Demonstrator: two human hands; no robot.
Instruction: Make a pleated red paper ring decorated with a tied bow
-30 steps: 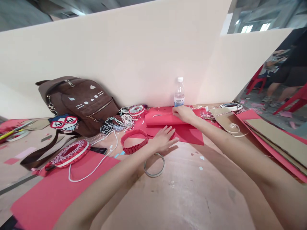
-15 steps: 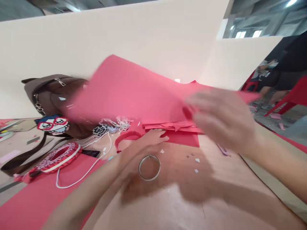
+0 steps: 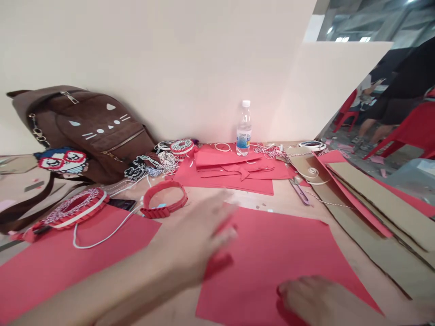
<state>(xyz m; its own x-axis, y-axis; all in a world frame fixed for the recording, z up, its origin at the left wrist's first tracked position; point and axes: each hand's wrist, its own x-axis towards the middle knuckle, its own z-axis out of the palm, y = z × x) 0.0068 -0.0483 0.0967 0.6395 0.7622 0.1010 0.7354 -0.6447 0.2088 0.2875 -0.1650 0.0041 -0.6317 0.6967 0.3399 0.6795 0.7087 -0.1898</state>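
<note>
From the head view, a red paper sheet (image 3: 272, 267) lies flat on the table (image 3: 282, 198), its near corner out of frame. The left hand (image 3: 193, 237), blurred, has its fingers open and spread over the sheet's left edge, apparently grasping nothing. The right hand (image 3: 309, 301) sits at the lower edge, fingers curled; whether they pinch the sheet I cannot tell. Beyond lie a stack of cut red paper (image 3: 234, 170), scissors (image 3: 299, 191), a pleated red paper ring (image 3: 165, 199) and a water bottle (image 3: 244, 129), its blue label too small to read
</note>
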